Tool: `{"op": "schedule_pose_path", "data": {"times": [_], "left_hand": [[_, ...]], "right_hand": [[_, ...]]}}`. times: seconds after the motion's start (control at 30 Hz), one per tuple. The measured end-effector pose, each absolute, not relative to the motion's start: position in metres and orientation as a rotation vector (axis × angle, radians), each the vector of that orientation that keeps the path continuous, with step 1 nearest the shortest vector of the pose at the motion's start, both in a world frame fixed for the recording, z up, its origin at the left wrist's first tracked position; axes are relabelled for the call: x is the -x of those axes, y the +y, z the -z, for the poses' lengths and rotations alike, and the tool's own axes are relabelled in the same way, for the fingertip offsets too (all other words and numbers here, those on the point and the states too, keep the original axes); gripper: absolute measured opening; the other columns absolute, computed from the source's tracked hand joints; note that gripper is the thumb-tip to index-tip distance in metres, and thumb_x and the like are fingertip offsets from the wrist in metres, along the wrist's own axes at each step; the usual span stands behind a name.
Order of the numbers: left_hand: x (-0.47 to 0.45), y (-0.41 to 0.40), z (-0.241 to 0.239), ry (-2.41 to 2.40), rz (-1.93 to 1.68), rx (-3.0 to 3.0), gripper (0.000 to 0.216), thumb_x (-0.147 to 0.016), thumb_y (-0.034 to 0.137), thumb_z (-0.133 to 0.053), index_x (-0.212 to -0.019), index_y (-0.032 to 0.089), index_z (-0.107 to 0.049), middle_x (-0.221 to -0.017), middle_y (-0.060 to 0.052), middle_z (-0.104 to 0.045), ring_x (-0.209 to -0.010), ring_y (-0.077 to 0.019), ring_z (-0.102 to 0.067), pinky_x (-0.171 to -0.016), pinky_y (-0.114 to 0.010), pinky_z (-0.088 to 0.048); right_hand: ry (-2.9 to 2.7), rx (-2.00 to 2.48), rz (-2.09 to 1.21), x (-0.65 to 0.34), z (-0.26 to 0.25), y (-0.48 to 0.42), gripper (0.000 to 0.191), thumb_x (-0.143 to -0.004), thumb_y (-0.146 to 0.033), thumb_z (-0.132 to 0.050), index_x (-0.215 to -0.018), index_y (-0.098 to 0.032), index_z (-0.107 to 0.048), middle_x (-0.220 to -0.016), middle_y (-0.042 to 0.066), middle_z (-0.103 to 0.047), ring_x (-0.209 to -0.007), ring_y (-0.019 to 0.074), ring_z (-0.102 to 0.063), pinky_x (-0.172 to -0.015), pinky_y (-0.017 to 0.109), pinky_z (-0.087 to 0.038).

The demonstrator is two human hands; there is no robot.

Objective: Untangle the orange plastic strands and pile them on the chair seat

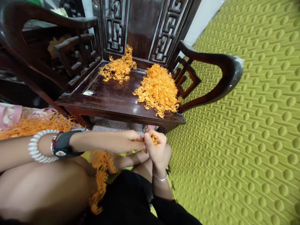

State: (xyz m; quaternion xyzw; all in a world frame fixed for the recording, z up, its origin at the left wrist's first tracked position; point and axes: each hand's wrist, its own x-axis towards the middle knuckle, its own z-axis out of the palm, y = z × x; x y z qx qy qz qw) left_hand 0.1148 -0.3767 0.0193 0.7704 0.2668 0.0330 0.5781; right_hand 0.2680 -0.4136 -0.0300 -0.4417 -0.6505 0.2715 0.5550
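The right hand [159,151] is curled around an orange strand [154,140], which shows between thumb and fingers. The left hand [132,141] touches the right; its fingertips are hidden, so I cannot tell its grip. An orange tangle [102,178] hangs below, nearer the body; a heap [160,89] lies beyond, on the chair [110,93].

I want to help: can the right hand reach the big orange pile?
Probably yes: the big orange pile lies uncovered on the chair in front of the right hand, and nothing seems to block the way. That hand is curled around an orange bit, though, so it may need to let go.
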Motion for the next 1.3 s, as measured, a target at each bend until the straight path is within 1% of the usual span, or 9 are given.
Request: {"op": "schedule_pose_path", "data": {"times": [0.17,0.33,0.47,0.73,0.87,0.97,1.1,1.2,1.3], "left_hand": [[-0.106,-0.392,-0.022,0.671,0.013,-2.026,0.033,-0.093,0.039,-0.040,-0.084,0.014,-0.059,-0.075,-0.002,-0.062,-0.065,-0.0135,-0.054,-0.056,-0.022,-0.036],[-0.105,-0.408,-0.032,0.553,-0.050,-2.406,0.028,-0.093,0.017,-0.032,-0.077,0.015,-0.055,-0.068,-0.004,-0.059,-0.059,-0.0144,-0.053,-0.058,-0.024,-0.037],[-0.099,-0.413,-0.047,0.514,-0.144,-2.479,0.025,-0.094,0.016,-0.031,-0.088,0.015,-0.055,-0.077,-0.006,-0.062,-0.066,-0.0166,-0.055,-0.060,-0.026,-0.038],[-0.097,-0.415,-0.065,0.585,-0.315,-2.226,0.027,-0.097,0.022,-0.033,-0.093,0.016,-0.060,-0.076,-0.002,-0.062,-0.066,-0.0118,-0.056,-0.061,-0.021,-0.039],[-0.085,-0.413,-0.065,0.720,-0.481,-2.173,0.031,-0.098,0.026,-0.032,-0.091,0.018,-0.062,-0.064,0.002,-0.057,-0.057,-0.0094,-0.050,-0.057,-0.021,-0.037],[-0.076,-0.409,-0.064,0.808,-0.551,-2.078,0.032,-0.098,0.029,-0.034,-0.097,0.022,-0.064,-0.067,0.003,-0.060,-0.061,-0.0095,-0.052,-0.059,-0.020,-0.038],[-0.075,-0.399,-0.059,0.893,-0.678,-1.897,0.035,-0.097,0.036,-0.037,-0.093,0.018,-0.066,-0.063,0.002,-0.055,-0.058,-0.0092,-0.047,-0.055,-0.021,-0.036],[-0.077,-0.390,-0.052,0.898,-0.725,-1.793,0.037,-0.096,0.041,-0.037,-0.091,0.016,-0.064,-0.051,0.006,-0.034,-0.046,-0.0073,-0.028,-0.046,-0.021,-0.025],[-0.076,-0.384,-0.047,0.833,-0.784,-1.724,0.039,-0.095,0.045,-0.038,-0.086,0.015,-0.061,-0.052,0.007,-0.028,-0.046,-0.0070,-0.024,-0.044,-0.021,-0.021]], "right_hand": [[-1.810,1.064,-0.857,-0.285,0.047,-0.417,0.046,-0.087,-0.033,-0.051,-0.050,-0.017,-0.029,-0.046,-0.006,-0.023,-0.043,0.0044,-0.022,-0.042,0.023,-0.018],[-1.704,1.092,-0.367,-0.300,0.033,-0.434,0.042,-0.088,-0.024,-0.050,-0.049,-0.017,-0.038,-0.045,-0.005,-0.030,-0.040,0.0058,-0.031,-0.044,0.026,-0.022],[-1.172,0.797,-0.188,-0.281,0.008,-0.429,0.045,-0.092,-0.026,-0.045,-0.047,-0.019,-0.044,-0.040,-0.004,-0.037,-0.034,0.0083,-0.034,-0.041,0.027,-0.023],[-0.907,0.617,-0.471,-0.263,-0.037,-0.413,0.059,-0.096,-0.031,-0.030,-0.040,-0.016,-0.021,-0.033,-0.007,-0.022,-0.030,0.0038,-0.023,-0.040,0.023,-0.026],[-0.809,0.529,-0.649,-0.314,-0.059,-0.401,0.059,-0.094,-0.031,-0.012,-0.037,-0.018,-0.024,-0.035,-0.007,-0.018,-0.026,-0.0005,-0.026,-0.040,0.026,-0.015],[-0.845,0.630,-0.503,-0.343,-0.050,-0.377,0.056,-0.093,-0.036,-0.018,-0.041,-0.019,-0.032,-0.039,-0.008,-0.021,-0.030,0.0005,-0.028,-0.042,0.028,-0.016],[-1.543,1.216,-0.358,-0.334,-0.005,-0.316,0.052,-0.094,-0.046,-0.031,-0.048,-0.021,-0.031,-0.043,-0.006,-0.030,-0.040,0.0077,-0.032,-0.044,0.026,-0.026],[-1.886,1.439,-0.133,-0.319,0.022,-0.266,0.035,-0.094,-0.035,-0.032,-0.064,-0.020,-0.043,-0.062,0.001,-0.048,-0.058,0.0139,-0.046,-0.059,0.028,-0.037],[-1.948,1.490,-0.039,-0.312,0.034,-0.230,0.014,-0.087,-0.022,-0.042,-0.077,-0.018,-0.052,-0.082,0.010,-0.057,-0.077,0.0219,-0.052,-0.071,0.034,-0.040]]}}
